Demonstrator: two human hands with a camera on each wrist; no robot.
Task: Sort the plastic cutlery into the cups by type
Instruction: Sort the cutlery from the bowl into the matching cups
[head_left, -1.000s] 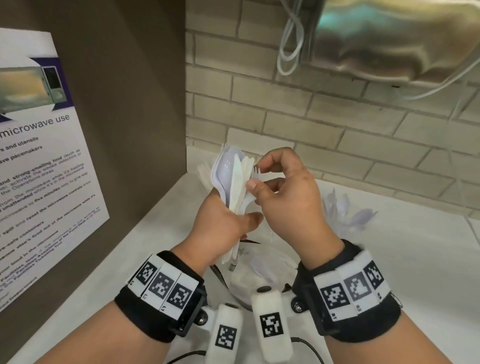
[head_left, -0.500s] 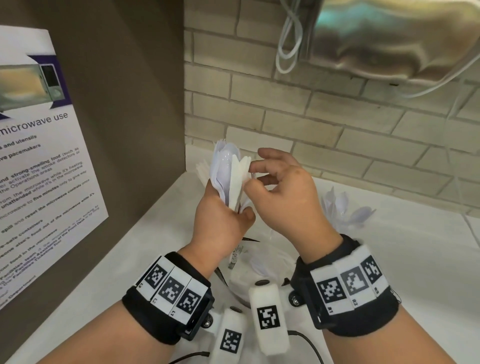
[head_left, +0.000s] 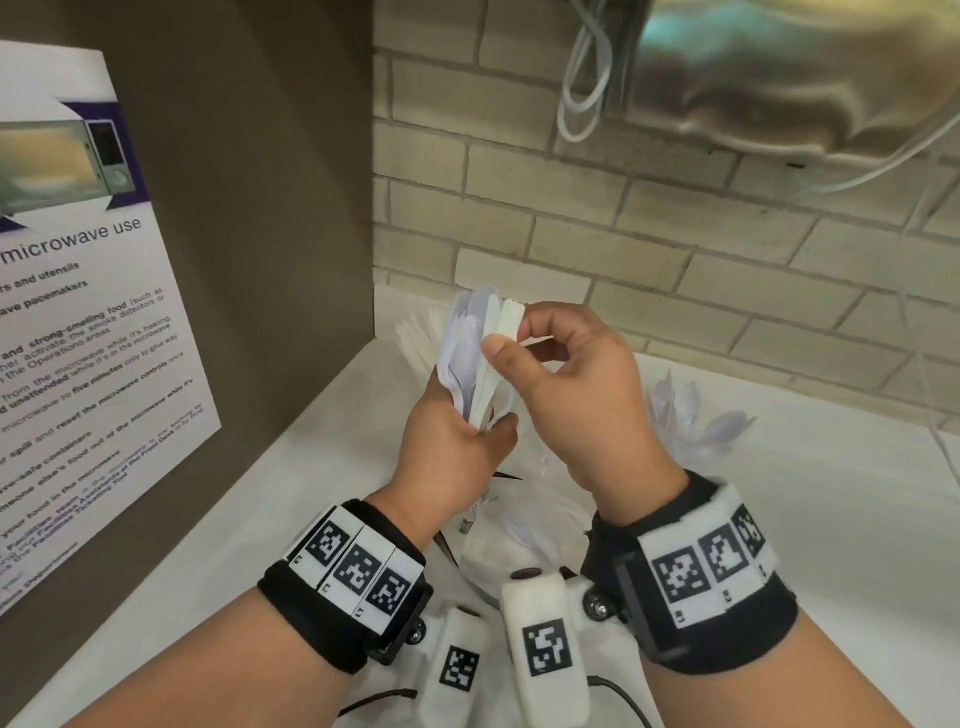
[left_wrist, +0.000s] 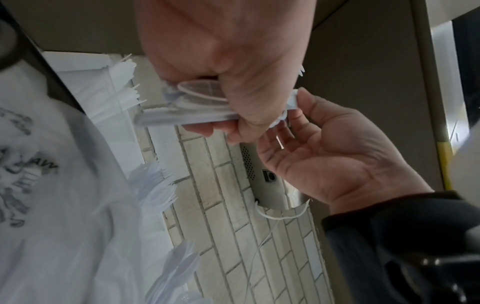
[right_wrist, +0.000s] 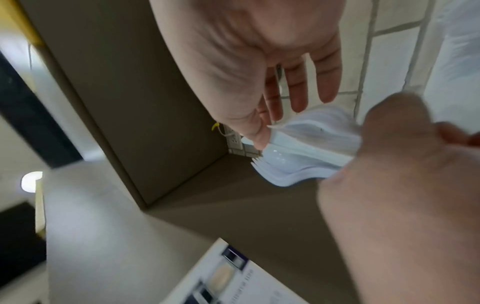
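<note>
White counter (head_left: 779, 519), cutlery clusters (head_left: 696, 421), possibly cupped

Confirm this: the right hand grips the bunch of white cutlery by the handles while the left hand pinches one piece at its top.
The hands are swapped. In the head view the left hand grips the bunch of white cutlery, and the right hand pinches one piece at its top.
</note>
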